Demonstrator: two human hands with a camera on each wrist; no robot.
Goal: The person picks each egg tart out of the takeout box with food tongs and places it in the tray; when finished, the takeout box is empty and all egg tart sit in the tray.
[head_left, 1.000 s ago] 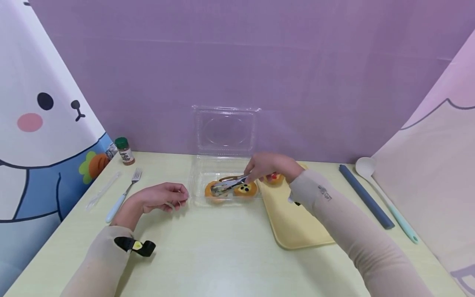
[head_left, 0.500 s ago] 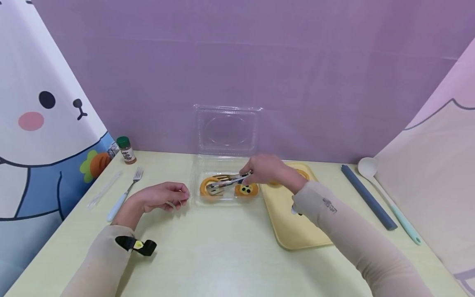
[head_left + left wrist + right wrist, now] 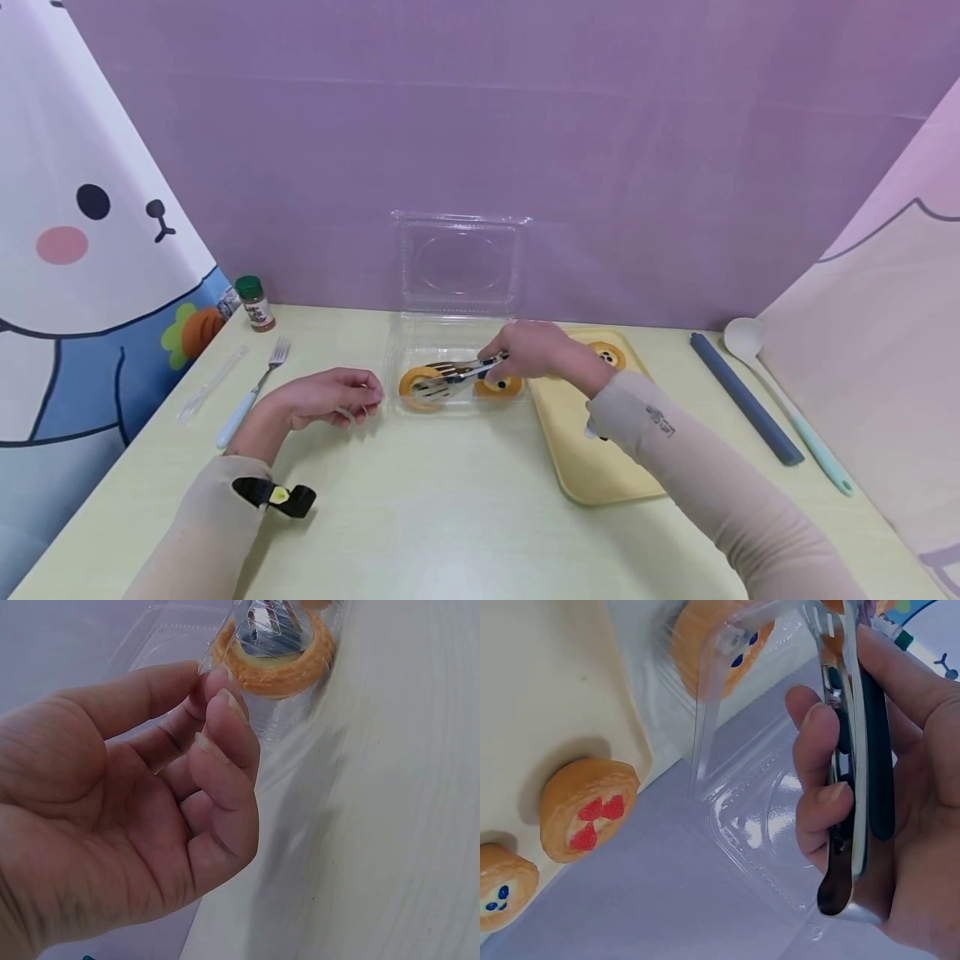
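Container [image 3: 450,335] holds two pastries [image 3: 498,389]; at least two others [image 3: 589,810] are left on the right-side tray [image 3: 592,479]. Right hand [image 3: 528,348] grips tongs [image 3: 859,780], left hand [image 3: 324,398] pinches the container's edge.

The head view looks forward and down across that pale flat table [image 3: 450,517]; each wrist view peers in close, all three sharing the clear plastic hinged container [image 3: 435,340].

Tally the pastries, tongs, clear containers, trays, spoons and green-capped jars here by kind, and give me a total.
Clear container: 1
Yellow tray: 1
Pastries: 4, two in the container and two on the tray
Tongs: 1
Spoon: 1
Green-capped jar: 1
Total: 9
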